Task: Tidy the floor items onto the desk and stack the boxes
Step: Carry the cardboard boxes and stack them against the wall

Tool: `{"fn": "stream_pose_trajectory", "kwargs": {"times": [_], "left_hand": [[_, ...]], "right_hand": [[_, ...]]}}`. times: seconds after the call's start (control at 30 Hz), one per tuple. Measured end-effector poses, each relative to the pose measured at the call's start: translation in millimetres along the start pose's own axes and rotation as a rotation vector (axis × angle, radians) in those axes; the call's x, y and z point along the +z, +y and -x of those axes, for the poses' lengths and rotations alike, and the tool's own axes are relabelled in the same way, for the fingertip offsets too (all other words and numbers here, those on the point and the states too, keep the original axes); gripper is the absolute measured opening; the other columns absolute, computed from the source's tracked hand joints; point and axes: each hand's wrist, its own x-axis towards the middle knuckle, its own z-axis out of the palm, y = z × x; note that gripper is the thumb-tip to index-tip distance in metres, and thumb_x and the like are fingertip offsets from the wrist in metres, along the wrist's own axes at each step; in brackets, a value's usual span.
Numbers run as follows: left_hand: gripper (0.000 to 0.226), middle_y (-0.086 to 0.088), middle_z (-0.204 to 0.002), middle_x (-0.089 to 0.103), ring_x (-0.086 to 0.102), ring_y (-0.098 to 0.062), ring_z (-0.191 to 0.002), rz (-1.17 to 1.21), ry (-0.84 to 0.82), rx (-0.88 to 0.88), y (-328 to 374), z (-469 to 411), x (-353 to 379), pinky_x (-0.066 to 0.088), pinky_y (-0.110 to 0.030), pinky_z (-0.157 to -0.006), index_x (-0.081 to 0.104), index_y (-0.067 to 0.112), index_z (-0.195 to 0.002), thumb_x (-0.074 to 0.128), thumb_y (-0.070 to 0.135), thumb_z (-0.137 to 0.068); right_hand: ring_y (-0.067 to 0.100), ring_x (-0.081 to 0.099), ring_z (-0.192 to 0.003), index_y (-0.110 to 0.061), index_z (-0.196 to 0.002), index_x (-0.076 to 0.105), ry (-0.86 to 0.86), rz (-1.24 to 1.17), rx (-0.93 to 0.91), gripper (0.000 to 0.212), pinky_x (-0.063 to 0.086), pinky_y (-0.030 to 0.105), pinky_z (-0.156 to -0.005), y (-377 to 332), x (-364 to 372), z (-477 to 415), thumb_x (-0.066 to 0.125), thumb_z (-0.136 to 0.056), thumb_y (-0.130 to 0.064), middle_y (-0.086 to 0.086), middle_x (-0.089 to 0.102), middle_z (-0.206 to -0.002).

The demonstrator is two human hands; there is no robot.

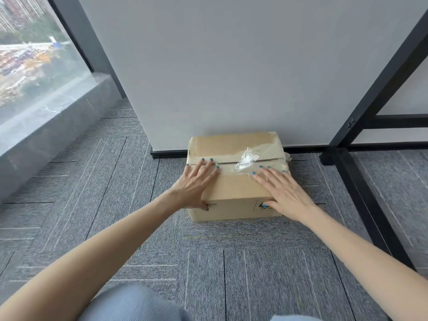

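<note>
A brown cardboard box [238,191] sits on the grey carpet against the foot of a white partition wall. Its top flaps are closed, with crumpled clear tape near the seam. My left hand [196,184] lies flat on the box's left top edge, fingers spread, thumb down over the front face. My right hand [282,191] rests flat on the right side of the top, fingers spread, thumb over the front printed label. Neither hand is closed around the box.
A black metal desk frame [354,158] stands at the right, its leg close to the box. A large window with a grey stone sill [53,126] runs along the left. My knee in grey-blue trousers [132,304] shows at the bottom.
</note>
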Motion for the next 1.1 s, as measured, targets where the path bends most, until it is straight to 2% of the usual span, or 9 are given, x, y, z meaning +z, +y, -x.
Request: {"fn": "stream_pose_trajectory", "kwargs": {"times": [0.1,0.23,0.33,0.47,0.57,0.73,0.87,1.0,1.1], "left_hand": [[0.129,-0.013,-0.160,-0.015,-0.009,-0.034,-0.147,0.013,0.027,-0.033,-4.5,-4.6,-0.3,0.007,-0.058,-0.118,-0.014,0.014,-0.152,0.072,0.063,-0.068],[0.121,-0.016,-0.160,-0.012,-0.008,-0.036,-0.147,-0.011,0.047,-0.020,-7.1,-11.4,0.5,0.007,-0.055,-0.119,-0.011,0.011,-0.152,0.067,0.060,-0.074],[0.119,-0.017,-0.159,-0.013,-0.008,-0.037,-0.147,0.001,0.056,-0.014,-6.4,-16.4,2.5,0.006,-0.056,-0.119,-0.011,0.010,-0.152,0.065,0.060,-0.076],[0.118,-0.016,-0.159,-0.015,-0.011,-0.038,-0.146,0.010,0.053,-0.009,-5.6,-17.9,6.5,0.007,-0.058,-0.118,-0.015,0.009,-0.151,0.062,0.061,-0.078],[0.117,-0.017,-0.158,-0.016,-0.013,-0.039,-0.145,-0.015,0.070,-0.013,-5.2,-16.7,10.2,0.008,-0.060,-0.118,-0.017,0.009,-0.151,0.058,0.063,-0.080],[0.115,-0.018,-0.158,-0.018,-0.018,-0.039,-0.144,-0.016,0.079,-0.053,0.9,-13.3,9.3,-0.002,-0.066,-0.113,-0.020,0.008,-0.149,0.055,0.064,-0.082],[0.116,-0.017,-0.158,-0.020,-0.017,-0.041,-0.144,-0.019,0.064,-0.090,3.2,-12.4,7.1,-0.007,-0.066,-0.110,-0.022,0.012,-0.149,0.055,0.066,-0.080],[0.121,-0.012,-0.156,-0.026,-0.020,-0.037,-0.144,0.044,0.048,-0.103,3.1,-11.8,0.1,-0.005,-0.065,-0.112,-0.023,0.019,-0.149,0.056,0.074,-0.074],[0.103,-0.007,-0.160,-0.017,-0.015,-0.033,-0.147,0.104,0.086,-0.122,3.2,-4.1,-23.1,0.001,-0.064,-0.115,-0.012,0.024,-0.153,0.044,0.073,-0.083]], "right_hand": [[0.023,-0.006,-0.148,-0.028,-0.151,-0.014,-0.013,0.014,0.040,0.090,0.005,0.046,-0.121,0.7,-2.5,-7.0,0.048,-0.091,-0.053,0.006,-0.009,-0.160],[0.025,-0.010,-0.148,-0.024,-0.150,-0.020,-0.041,0.056,0.056,0.090,0.000,0.046,-0.121,4.6,-4.0,-14.6,0.042,-0.092,-0.054,0.009,-0.016,-0.159],[0.026,-0.011,-0.147,-0.021,-0.149,-0.022,-0.057,0.087,0.058,0.092,0.003,0.048,-0.121,10.7,-4.9,-18.9,0.041,-0.092,-0.055,0.011,-0.018,-0.157],[0.031,-0.007,-0.146,-0.016,-0.150,-0.018,-0.007,0.194,0.050,0.098,0.012,0.050,-0.119,13.8,0.1,-21.0,0.041,-0.087,-0.062,0.015,-0.010,-0.158],[0.035,-0.004,-0.146,-0.014,-0.151,-0.015,0.022,0.253,0.084,0.100,0.011,0.050,-0.119,12.6,4.2,-18.7,0.041,-0.085,-0.064,0.019,-0.008,-0.158],[0.038,-0.001,-0.146,-0.009,-0.149,-0.020,0.021,0.220,0.163,0.103,0.014,0.051,-0.118,4.2,7.0,-11.5,0.045,-0.087,-0.060,0.022,-0.008,-0.158],[0.038,0.004,-0.146,-0.008,-0.150,-0.014,0.068,0.175,0.188,0.103,0.014,0.050,-0.119,4.3,5.9,-2.9,0.054,-0.086,-0.052,0.021,-0.001,-0.158],[0.034,0.004,-0.147,-0.011,-0.151,-0.011,0.053,0.162,0.176,0.095,0.015,0.048,-0.120,1.1,-7.3,-0.4,0.048,-0.089,-0.052,0.017,0.000,-0.159],[0.029,0.013,-0.148,-0.010,-0.153,0.008,0.056,0.078,0.164,0.075,0.013,0.045,-0.120,-11.3,-31.5,-3.4,0.045,-0.096,-0.043,0.013,0.008,-0.160]]}}
